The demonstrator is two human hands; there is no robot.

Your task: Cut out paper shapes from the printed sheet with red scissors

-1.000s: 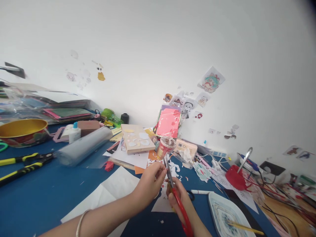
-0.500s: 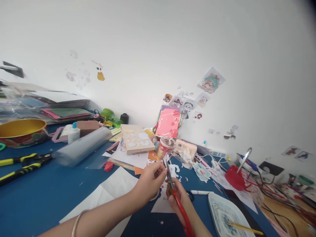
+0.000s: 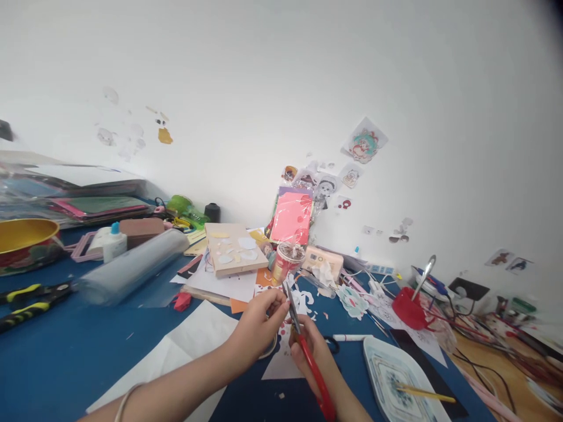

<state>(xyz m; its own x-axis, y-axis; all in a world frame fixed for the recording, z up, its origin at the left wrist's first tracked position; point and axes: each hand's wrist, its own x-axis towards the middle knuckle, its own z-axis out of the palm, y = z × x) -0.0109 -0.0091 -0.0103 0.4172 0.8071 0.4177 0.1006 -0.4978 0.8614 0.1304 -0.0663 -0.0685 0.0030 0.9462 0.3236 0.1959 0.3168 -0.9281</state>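
My right hand (image 3: 314, 351) is closed round the red handles of a pair of scissors (image 3: 303, 346), blades pointing up and away at mid-table. My left hand (image 3: 257, 325) pinches a small piece of paper at the blades; the piece is too small to make out. A thin bracelet (image 3: 125, 401) sits on my left wrist. Under both hands lie white paper sheets (image 3: 206, 331) and cut scraps on the blue table (image 3: 65, 351).
A clear film roll (image 3: 132, 266), glue bottle (image 3: 113, 240), yellow-handled pliers (image 3: 30, 299) and gold bowl (image 3: 24, 237) lie left. A wooden block (image 3: 231, 249), paper cup (image 3: 284, 264) and pink paper pack (image 3: 291, 218) stand behind. A patterned tray with brush (image 3: 396, 381) and cables lie right.
The view has shifted slightly, so everything sits a little further left and lower. Both hands stay together at the scissors, still working the small paper piece.
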